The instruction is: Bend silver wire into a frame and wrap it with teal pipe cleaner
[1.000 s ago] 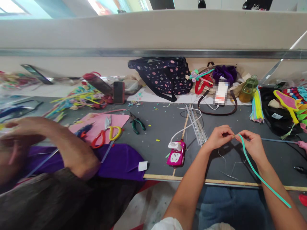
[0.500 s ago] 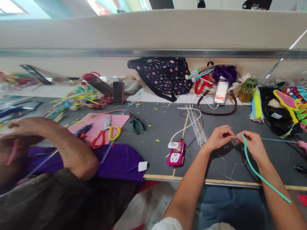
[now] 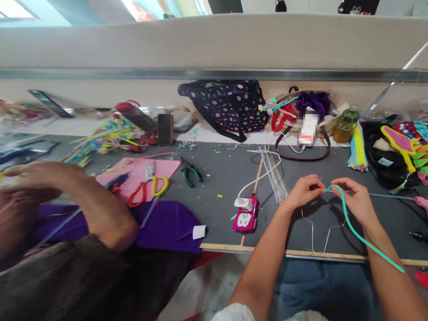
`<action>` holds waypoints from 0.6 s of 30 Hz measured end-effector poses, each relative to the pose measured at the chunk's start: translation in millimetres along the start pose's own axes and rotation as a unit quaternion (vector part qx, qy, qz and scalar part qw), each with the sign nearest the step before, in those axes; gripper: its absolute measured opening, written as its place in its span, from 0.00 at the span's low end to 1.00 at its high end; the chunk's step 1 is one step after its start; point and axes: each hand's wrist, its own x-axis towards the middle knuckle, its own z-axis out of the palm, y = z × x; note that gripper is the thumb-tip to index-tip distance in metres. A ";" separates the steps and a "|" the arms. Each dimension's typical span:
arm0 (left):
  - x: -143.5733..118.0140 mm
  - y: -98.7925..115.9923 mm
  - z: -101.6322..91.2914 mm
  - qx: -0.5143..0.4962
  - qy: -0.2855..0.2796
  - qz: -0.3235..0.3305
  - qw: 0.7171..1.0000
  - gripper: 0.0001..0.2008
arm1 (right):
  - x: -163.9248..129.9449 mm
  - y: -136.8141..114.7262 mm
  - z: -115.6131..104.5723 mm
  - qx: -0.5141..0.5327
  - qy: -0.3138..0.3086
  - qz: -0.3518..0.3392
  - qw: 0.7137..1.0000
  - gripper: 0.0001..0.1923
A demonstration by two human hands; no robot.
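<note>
Both hands meet above the near right part of the grey table (image 3: 217,178). The left hand (image 3: 302,192) pinches shut on the end of a teal strip (image 3: 354,230), and the right hand (image 3: 356,200) closes around the same strip just beside it. The strip trails near and right across the right forearm. Thin wire (image 3: 313,232) hangs below the hands; where it is gripped is hidden by the fingers. Left of them lies a pink charger (image 3: 245,218). At near left, a co-worker's arm (image 3: 96,209) is blurred, its hand cut off at the frame edge.
</note>
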 end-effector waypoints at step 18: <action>0.1 -3.5 8.1 0.077 0.047 0.023 0.996 0.06 | -5.9 -36.8 -1.1 -0.297 -0.078 -0.220 0.926 0.08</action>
